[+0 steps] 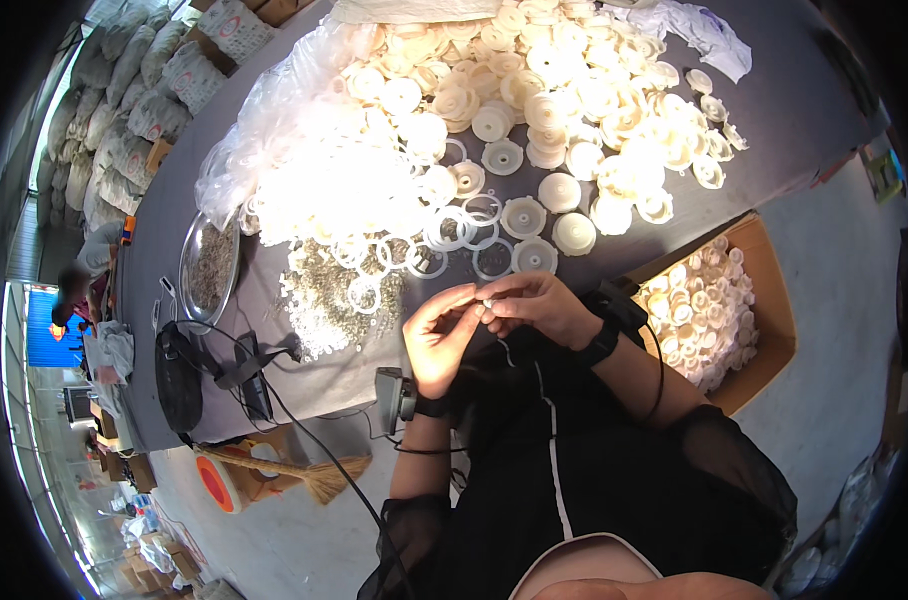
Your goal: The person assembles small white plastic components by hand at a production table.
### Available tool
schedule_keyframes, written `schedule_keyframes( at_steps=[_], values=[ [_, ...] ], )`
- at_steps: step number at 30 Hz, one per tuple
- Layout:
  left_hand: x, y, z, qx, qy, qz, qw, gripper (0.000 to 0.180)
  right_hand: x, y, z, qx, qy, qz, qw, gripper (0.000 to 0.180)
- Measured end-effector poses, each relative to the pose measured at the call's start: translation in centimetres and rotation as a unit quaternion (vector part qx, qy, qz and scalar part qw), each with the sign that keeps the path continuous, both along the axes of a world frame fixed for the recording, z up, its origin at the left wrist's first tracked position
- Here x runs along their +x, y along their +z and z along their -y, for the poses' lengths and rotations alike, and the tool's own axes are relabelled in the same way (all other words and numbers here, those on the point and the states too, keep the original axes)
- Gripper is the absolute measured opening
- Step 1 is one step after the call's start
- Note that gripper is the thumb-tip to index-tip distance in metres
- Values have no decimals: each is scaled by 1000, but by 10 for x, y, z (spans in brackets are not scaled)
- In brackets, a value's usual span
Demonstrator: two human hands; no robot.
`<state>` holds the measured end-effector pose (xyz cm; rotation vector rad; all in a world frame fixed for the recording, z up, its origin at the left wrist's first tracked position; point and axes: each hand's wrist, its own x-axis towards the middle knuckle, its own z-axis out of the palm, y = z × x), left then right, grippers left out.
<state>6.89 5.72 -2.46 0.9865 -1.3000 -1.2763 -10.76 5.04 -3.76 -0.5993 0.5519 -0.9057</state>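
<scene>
Close in front of my body, at the near edge of the table, my two hands meet. My left hand [440, 338] and my right hand [536, 308] pinch a small white piece [487, 304] between their fingertips. Fingers cover most of it, so its exact kind does not show. Just beyond are round cream plastic caps [523, 217], several of them standing singly. White plastic rings [427, 261] lie overlapping to the left of these caps. A heap of tiny metal springs [319, 285] mixed with small clear bits spreads left of my left hand.
A big pile of cream plastic parts [534, 90] covers the far table beside a clear plastic bag [274, 120]. A metal tray [186, 270] of small grey parts stands left. At right is a cardboard box [777, 330] of white pieces. Black cables [319, 440] hang near my left arm.
</scene>
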Motion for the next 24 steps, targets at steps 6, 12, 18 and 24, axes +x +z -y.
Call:
schedule_keyframes(
  at_steps=[6, 12, 18, 24],
  values=[
    [37, 20, 82, -212, 156, 323, 909, 27, 7, -6, 2, -99, -70, -44, 992, 21],
    [57, 13, 128, -186, 165, 504, 827, 42, 7, 4, 1, -117, -76, -21, 990, 21],
    [50, 19, 97, -258, 234, 533, 771, 30, 7, -6, 6, -117, -112, -46, 986, 22],
    [64, 12, 90, -217, 320, 391, 835, 17, 13, 0, 10, -124, -150, -58, 979, 21]
  ],
)
